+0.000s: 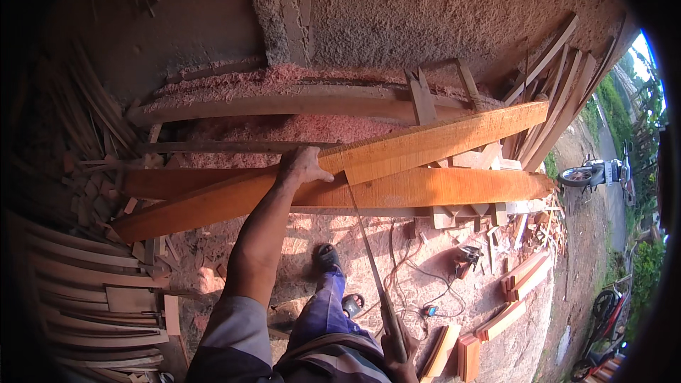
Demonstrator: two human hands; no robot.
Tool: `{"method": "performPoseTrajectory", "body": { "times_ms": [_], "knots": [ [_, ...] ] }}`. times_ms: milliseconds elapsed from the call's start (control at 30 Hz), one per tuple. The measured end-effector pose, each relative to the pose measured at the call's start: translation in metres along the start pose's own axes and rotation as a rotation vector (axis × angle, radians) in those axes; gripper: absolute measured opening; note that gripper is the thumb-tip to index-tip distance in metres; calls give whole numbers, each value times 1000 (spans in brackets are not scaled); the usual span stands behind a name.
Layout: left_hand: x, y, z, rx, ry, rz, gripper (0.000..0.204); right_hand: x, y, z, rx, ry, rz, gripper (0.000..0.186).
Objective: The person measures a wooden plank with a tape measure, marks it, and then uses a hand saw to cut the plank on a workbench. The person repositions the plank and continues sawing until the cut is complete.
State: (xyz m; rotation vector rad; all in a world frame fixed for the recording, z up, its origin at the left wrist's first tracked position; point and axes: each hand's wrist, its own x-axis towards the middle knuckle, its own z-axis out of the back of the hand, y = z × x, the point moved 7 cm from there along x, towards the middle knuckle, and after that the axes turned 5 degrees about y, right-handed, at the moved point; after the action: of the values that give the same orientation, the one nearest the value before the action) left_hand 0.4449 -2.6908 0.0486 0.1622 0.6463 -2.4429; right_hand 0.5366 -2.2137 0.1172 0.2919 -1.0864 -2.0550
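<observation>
A long orange-brown wooden plank (433, 143) lies at a slant over a second, darker board (468, 186). My left hand (303, 166) grips its upper edge, the thumb stretched along the face and the other fingers partly hidden behind it. Just right of that hand, a handsaw (372, 259) stands with its blade tip at a straight cut line across the plank. Low in the view my right hand (401, 349) is closed around the saw's handle, its fingers partly in shade.
Pink shavings (284, 128) and offcuts cover the ground. A power tool (466, 259) with a trailing cable lies right of my feet, near stacked short blocks (525, 276). Curved wooden pieces (99, 298) are piled at left. Boards lean on the rough wall (397, 21). A motorbike (596, 172) stands outside.
</observation>
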Motion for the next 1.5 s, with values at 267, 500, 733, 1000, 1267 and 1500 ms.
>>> {"method": "performPoseTrajectory", "body": {
  "times_ms": [267,500,733,1000,1267,1500],
  "knots": [
    [-40,-23,-13,128,-221,-9,71,201,-82,-131,223,11,-116,62],
    [-48,-34,-28,167,-95,-219,82,169,-71,-109,262,-22,-52,61],
    [-37,-43,-43,298,0,-327,101,175,-79,-124,309,23,-39,60],
    [-43,-51,-37,232,62,-241,96,-28,-35,-11,40,-25,61,65],
    [-51,-53,-43,297,-65,-328,98,174,-94,-128,343,-80,-44,50],
    [-44,-49,-44,338,-16,-241,97,-32,-67,-32,122,27,-39,65]
  ]
}}
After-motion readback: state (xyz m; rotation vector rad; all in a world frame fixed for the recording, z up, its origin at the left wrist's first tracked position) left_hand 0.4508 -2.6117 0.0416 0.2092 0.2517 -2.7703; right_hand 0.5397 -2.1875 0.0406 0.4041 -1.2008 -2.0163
